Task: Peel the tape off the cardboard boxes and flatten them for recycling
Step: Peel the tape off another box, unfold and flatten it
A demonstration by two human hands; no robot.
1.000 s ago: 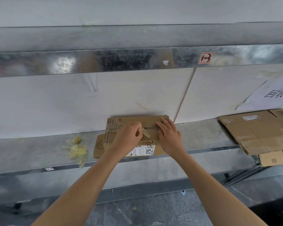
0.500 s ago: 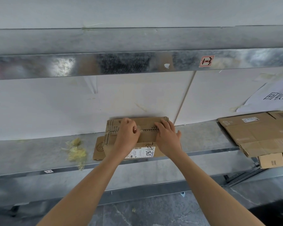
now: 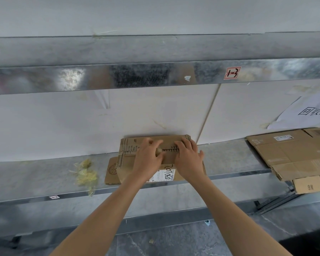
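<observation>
left hand [image 3: 149, 157]: pinches tape [image 3: 158, 150] (small wad); right hand [image 3: 188, 157]: flat, fingers spread, pressing box [image 3: 129, 159]

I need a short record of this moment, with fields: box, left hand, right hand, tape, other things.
box: flattened box on a metal shelf, against the wall
left hand: left hand on the box, fingers pinching a small wad of tape
right hand: right hand pressing flat on the box
tape: peeled scraps lie left of the box
other things: flat cardboard pile at right
</observation>
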